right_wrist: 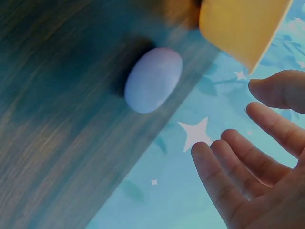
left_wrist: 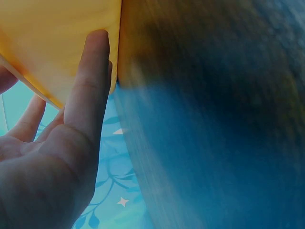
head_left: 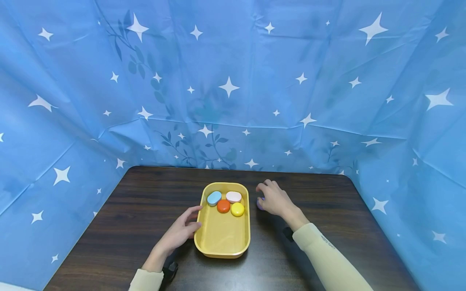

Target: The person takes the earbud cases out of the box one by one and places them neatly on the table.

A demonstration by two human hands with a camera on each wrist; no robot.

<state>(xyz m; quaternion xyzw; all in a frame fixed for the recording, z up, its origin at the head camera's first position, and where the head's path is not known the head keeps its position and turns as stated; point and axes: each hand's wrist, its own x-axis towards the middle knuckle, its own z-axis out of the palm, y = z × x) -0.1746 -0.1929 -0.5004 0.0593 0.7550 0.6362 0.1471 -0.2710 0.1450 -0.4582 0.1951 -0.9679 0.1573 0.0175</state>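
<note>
A yellow tray [head_left: 222, 240] holds a blue oval piece [head_left: 214, 198], a pale pink oval piece [head_left: 234, 197], a red round piece [head_left: 223, 206] and a yellow round piece [head_left: 238, 209] in its far half. Along the tray's left side, my left hand [head_left: 177, 231] touches the wall with extended fingers; one straight finger [left_wrist: 88, 81] shows against it in the left wrist view. To the right of the tray, my right hand [head_left: 275, 200] hovers by a smooth purple oval piece [right_wrist: 153, 80] on the table. Its fingers are spread and apart from that piece.
The dark wood-grain table [head_left: 153, 190] has rounded far corners. Behind and beside it hangs a blue curtain [head_left: 233, 105] with white stars and leaf prints. A dark wrist device [head_left: 170, 271] sits at the left cuff.
</note>
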